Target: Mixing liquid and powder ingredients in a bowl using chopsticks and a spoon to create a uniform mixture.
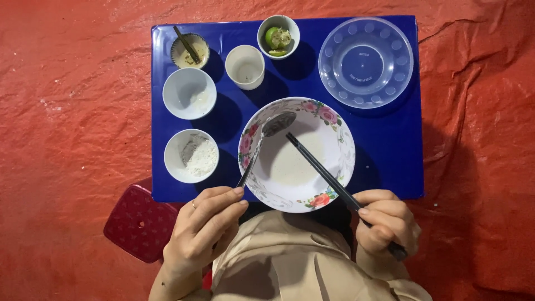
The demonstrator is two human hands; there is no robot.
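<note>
Seen from above, the person's left hand has its fingers curled around the handle of a metal spoon, whose bowl rests against the far inner wall of a large white ceramic bowl with pink flowers on its rim. The right hand is closed around a pair of dark chopsticks, held together and slanting up to the left, with the tips inside the same bowl. Only a thin pale film covers the bowl's bottom.

The flowered bowl sits at the near edge of a glossy blue rectangular table. To its left stand two small white bowls, the nearer one holding white grains, the farther one with a trace of powder. Behind them are a small dish with a dark stick in pale sauce, a white cup, a little bowl of lime pieces and a clear plastic bowl.

Both wrists bend inward over beige clothing. Wrinkled red sheeting covers the floor, and a dark red stool shows beside the left hand.
</note>
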